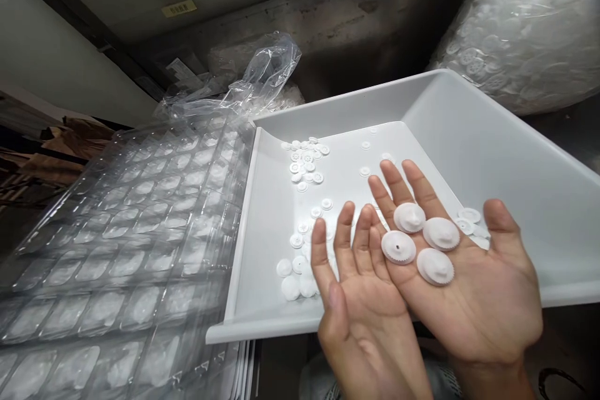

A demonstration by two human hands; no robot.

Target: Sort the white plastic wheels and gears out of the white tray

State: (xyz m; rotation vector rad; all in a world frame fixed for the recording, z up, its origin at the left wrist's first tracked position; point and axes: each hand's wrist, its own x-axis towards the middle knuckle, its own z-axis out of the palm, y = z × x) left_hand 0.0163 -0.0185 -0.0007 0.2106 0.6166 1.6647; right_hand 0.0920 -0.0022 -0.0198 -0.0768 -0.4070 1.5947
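Several white plastic gears [440, 234] rest on the palm and fingers of my right hand [473, 287], which is turned palm up with its fingers stretched out. Beside it and touching its edge, my left hand [365, 306] faces up with slightly curled, spread fingers and nothing in it. Both hands are over the near side of a light grey tray [497, 137]. Loose white gears [307, 159] lie scattered on the tray's floor, mostly along its left side, and some show behind my right hand. Part of the tray floor is hidden by my hands.
Left of the tray are stacked clear blister trays [140, 225] with white parts in their pockets. A large clear bag of white gears [529, 31] stands at the back right. Crumpled clear plastic [262, 75] lies behind the tray, before a metal panel [225, 6] with yellow labels.
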